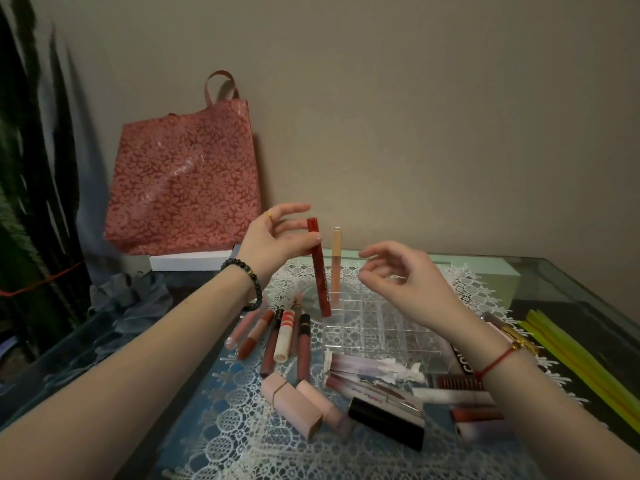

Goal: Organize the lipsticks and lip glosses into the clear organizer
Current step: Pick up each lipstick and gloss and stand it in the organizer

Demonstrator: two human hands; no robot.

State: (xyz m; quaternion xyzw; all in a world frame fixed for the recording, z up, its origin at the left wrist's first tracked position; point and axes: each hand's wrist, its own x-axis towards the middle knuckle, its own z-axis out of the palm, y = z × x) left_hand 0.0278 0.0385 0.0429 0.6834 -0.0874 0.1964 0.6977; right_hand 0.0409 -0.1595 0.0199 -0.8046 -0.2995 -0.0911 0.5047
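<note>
Head view: your left hand pinches a red lip gloss nearly upright at the clear organizer's far left corner, beside a beige gloss standing in it. Your right hand hovers loosely curled, empty, above the organizer.

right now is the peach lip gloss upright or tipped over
Upright. The peach lip gloss stands cap up in a back-left compartment of the clear organizer, untouched.

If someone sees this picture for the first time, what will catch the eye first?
The left hand holds a dark red lip gloss nearly upright at the edge of the clear organizer, where one beige gloss stands. Behind, a pink floral bag leans against the wall.
</note>
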